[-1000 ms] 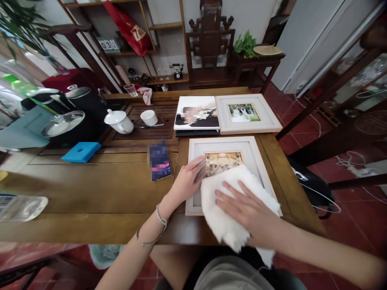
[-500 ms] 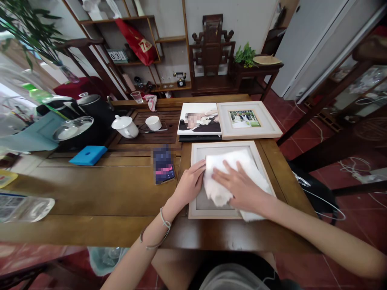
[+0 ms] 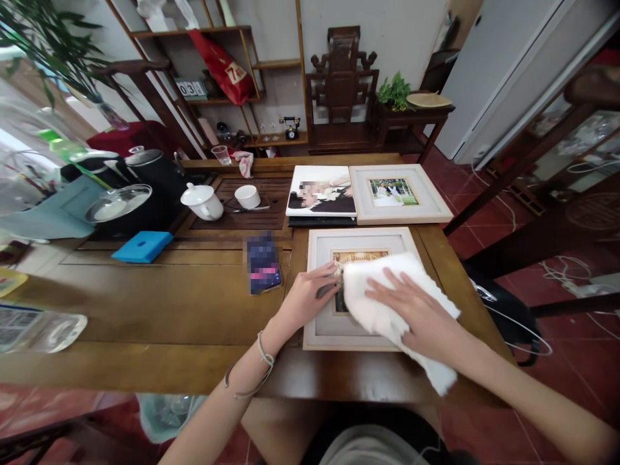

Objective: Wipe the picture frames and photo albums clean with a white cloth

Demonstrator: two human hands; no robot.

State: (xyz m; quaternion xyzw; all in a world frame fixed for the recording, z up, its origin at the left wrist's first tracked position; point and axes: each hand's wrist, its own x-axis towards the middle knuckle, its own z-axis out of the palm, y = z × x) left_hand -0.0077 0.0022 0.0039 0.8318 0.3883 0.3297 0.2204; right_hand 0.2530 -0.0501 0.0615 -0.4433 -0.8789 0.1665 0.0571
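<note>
A pale wooden picture frame lies flat near the table's front edge, with a photo in a cream mat partly showing. My right hand rests palm down, fingers spread, on a white paper towel that covers the frame's right part and hangs past its lower right corner. At the frame's left half, my left hand lies with fingers stretched over the glass, fingertips by the towel's left edge. It appears to hold nothing.
Behind the frame lie a photo panel and a second framed picture. To the left are a phone, a blue box, a white lidded cup and a small white bowl.
My right hand has slid the paper towel to the right and toward me, uncovering the photo in the frame. My left hand has shifted slightly right over the glass.
</note>
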